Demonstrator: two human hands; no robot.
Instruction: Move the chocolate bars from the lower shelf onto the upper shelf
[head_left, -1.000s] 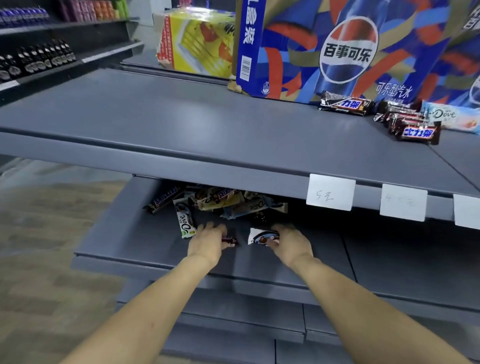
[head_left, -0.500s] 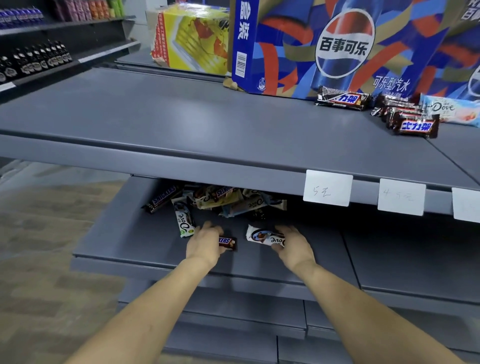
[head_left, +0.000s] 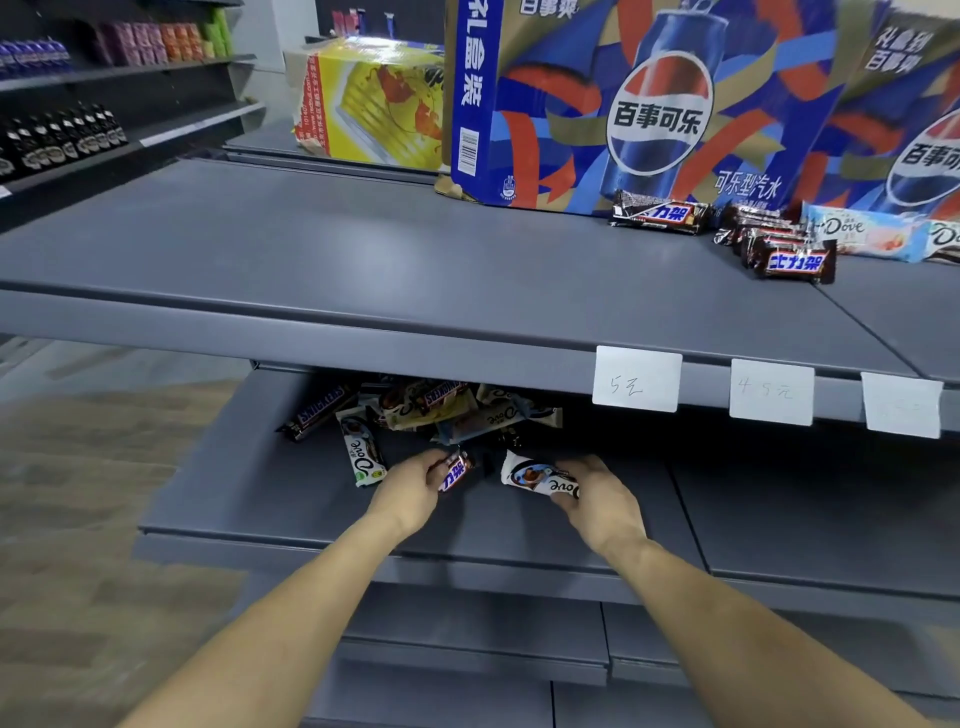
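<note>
Left hand (head_left: 410, 493): fingers pinch Snickers bar (head_left: 456, 470), lower centre of frame.
Right hand (head_left: 597, 499): fingers pinch Dove bar (head_left: 537, 475), long axis pointing left.
Destination: upper shelf (head_left: 363, 270), directly above both grips.

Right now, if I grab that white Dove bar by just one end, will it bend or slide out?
Probably it stays straight: the white Dove bar juts stiffly past the right hand that grips its end. Its wrapper looks glossy, so it may be a bit slippery. It is flat, so it likely won't roll on the lower shelf.
</note>
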